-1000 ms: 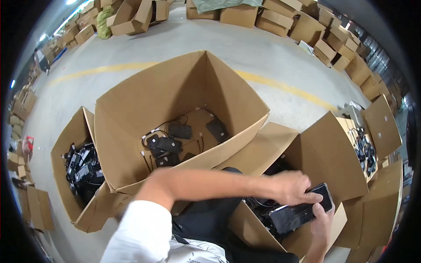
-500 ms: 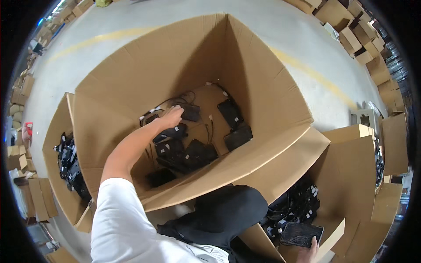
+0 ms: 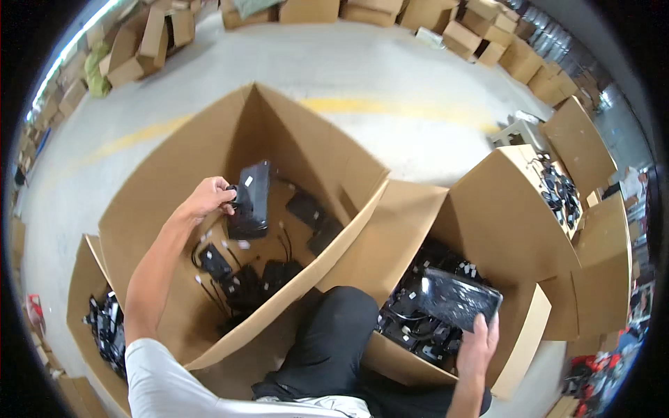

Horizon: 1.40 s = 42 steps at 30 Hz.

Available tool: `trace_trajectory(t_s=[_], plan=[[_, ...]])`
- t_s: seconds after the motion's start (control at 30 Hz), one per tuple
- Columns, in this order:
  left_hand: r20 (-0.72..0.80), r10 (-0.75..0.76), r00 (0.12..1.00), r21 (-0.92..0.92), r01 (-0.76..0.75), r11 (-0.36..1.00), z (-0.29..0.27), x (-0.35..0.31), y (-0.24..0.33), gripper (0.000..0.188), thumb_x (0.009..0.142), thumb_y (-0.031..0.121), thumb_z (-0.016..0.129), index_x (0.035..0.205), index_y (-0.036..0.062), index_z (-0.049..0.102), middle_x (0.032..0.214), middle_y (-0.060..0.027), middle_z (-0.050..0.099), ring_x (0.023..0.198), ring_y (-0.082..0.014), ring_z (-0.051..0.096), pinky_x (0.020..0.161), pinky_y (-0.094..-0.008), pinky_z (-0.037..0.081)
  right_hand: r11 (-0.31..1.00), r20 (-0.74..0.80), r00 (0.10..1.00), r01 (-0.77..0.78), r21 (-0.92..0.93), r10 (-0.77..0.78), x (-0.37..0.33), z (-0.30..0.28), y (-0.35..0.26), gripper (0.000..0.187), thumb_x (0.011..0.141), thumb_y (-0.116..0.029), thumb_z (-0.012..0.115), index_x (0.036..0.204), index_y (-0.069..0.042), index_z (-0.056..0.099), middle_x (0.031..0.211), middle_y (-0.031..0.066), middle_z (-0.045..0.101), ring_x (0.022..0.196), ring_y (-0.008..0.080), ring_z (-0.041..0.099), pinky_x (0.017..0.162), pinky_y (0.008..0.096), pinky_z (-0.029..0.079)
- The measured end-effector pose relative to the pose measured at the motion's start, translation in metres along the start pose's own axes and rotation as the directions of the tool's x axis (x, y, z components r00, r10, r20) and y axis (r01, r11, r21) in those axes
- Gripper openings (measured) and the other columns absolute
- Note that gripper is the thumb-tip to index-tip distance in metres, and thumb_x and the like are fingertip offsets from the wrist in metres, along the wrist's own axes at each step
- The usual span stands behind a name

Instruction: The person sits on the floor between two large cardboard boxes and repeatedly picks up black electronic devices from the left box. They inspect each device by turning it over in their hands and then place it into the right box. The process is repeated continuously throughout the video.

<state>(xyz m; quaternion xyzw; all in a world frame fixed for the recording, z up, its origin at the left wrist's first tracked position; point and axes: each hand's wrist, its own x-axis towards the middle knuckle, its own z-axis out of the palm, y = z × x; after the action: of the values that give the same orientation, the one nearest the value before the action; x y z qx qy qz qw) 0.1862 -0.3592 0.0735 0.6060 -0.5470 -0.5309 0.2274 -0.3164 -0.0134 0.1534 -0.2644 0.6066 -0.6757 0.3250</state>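
Observation:
My left hand grips a black flat rectangular unit by its left side and holds it up inside the large cardboard box. The unit has a small white label; a white connector shows below it. Over the lower right box, my right hand holds a black screen panel by its lower right corner. Its glossy face is covered with whitish scuffs or reflections. Similar black units with cables and white tags lie on the floor of the large box.
Beneath the panel, the lower right box holds a heap of black units and cables. A narrow box with black parts stands at far left. Another open box with black parts is at right. Many cartons line the far floor.
My left hand has lifted a black unit from the box floor. My right hand has raised the screen panel above the heap. The view has swung to the right.

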Motion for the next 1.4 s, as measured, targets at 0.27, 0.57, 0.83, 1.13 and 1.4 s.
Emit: trace_trajectory(t_s=[0.27,0.57,0.83,1.13,1.4], plan=[[0.239,0.306,0.922,-0.667,-0.073,0.742,0.173,-0.198,0.197,0.009,0.096,0.004,0.062,0.102,-0.0012,0.057,0.105,-0.0148,0.067,0.085,-0.0280,0.073,0.081,-0.0447,0.065,0.787,-0.180,0.824,0.567,0.242,-0.538,-0.030,0.103,0.002,0.063,0.107,-0.014,0.048,0.154,0.013,0.016,0.158,0.0254,0.032,0.140,0.0289,0.039,0.121,0.0404,0.024],[0.464,0.419,0.781,-0.195,-0.371,0.908,0.285,-0.276,0.211,0.044,0.096,0.026,0.072,0.124,-0.0015,0.053,0.114,-0.0149,0.066,0.093,-0.0249,0.072,0.090,-0.0401,0.059,0.866,-0.229,0.851,0.497,0.058,-0.473,-0.087,0.017,-0.034,0.065,0.084,-0.013,0.082,0.134,0.001,0.043,0.127,0.0129,0.057,0.113,0.0217,0.060,0.101,0.0350,0.048],[0.418,0.570,0.707,-0.290,-0.491,0.822,0.367,-0.289,0.182,0.068,0.083,0.030,0.087,0.132,-0.0033,0.052,0.112,-0.0085,0.066,0.105,-0.0156,0.062,0.096,-0.0321,0.050,0.901,-0.067,0.989,0.148,0.407,-0.132,-0.117,-0.057,0.004,0.054,0.091,-0.028,0.075,0.131,0.001,0.054,0.118,0.0086,0.064,0.104,0.0168,0.060,0.097,0.0314,0.048],[0.384,0.450,0.806,-0.221,-0.393,0.893,0.390,-0.291,0.133,0.068,0.081,0.029,0.085,0.131,-0.0034,0.053,0.114,-0.0099,0.065,0.107,-0.0172,0.062,0.097,-0.0328,0.049,0.948,-0.059,0.998,-0.006,0.319,0.026,-0.122,-0.082,0.014,0.048,0.091,-0.030,0.078,0.123,0.002,0.061,0.113,0.0069,0.067,0.102,0.0149,0.062,0.094,0.0311,0.050],[0.372,0.411,0.832,-0.360,-0.280,0.890,0.378,-0.273,0.087,0.076,0.079,0.036,0.087,0.133,-0.0022,0.052,0.119,-0.0113,0.063,0.110,-0.0183,0.061,0.100,-0.0344,0.048,0.982,0.165,0.979,-0.144,0.126,0.122,-0.116,-0.086,0.012,0.055,0.091,-0.023,0.079,0.132,0.003,0.053,0.122,0.0087,0.062,0.111,0.0168,0.059,0.101,0.0322,0.047]])
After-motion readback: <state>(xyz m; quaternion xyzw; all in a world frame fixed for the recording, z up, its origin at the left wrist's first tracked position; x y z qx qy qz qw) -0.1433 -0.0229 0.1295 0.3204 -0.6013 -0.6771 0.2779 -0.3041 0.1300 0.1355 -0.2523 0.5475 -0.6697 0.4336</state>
